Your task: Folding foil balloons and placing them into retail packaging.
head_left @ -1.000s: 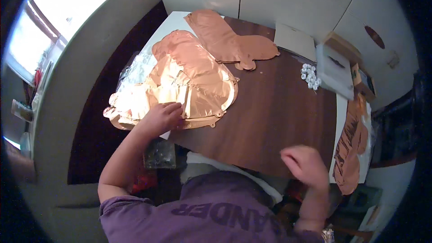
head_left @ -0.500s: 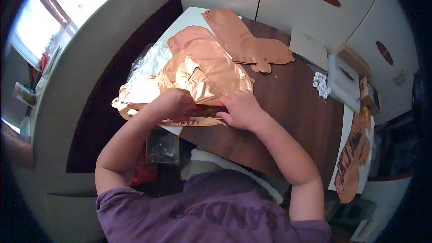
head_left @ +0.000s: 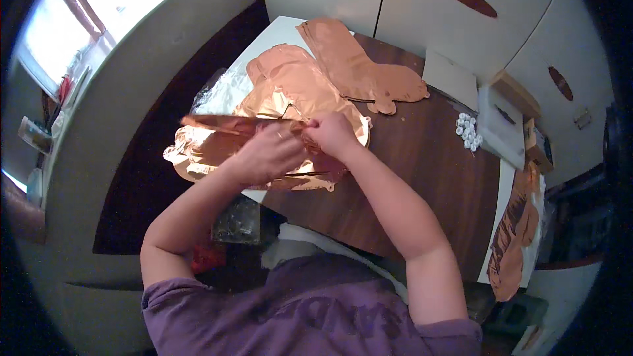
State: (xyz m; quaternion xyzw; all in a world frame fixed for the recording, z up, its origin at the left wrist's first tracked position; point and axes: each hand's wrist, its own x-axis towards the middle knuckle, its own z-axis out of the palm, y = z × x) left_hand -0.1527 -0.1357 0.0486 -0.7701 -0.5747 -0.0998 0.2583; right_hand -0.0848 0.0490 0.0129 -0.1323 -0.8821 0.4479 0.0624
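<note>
A flat, shiny copper-coloured foil balloon (head_left: 283,72) lies spread over the table beneath my hands, its surface creased and glinting. Above it, a narrow folded length of the same foil (head_left: 221,123) is raised, sticking out to the left. My right hand (head_left: 330,135) pinches this folded foil balloon at its right end. Wrapped around its lower side is my left hand (head_left: 271,153), fingers curled and partly hidden by the foil. Farther back lies a stack of flat copper foil balloons (head_left: 369,69), with a rounded tab on its near edge.
Clear plastic wrapping (head_left: 221,95) lies at the left of the brown table (head_left: 428,171). Toward the right are a cluster of small white pieces (head_left: 468,132), a translucent box (head_left: 501,122) and another copper foil piece (head_left: 514,244) along the edge. White cabinets (head_left: 455,20) stand behind.
Both hands have lifted a folded foil section off the near edge of the pile. The right hand has moved left and farther away, close to the left hand.
</note>
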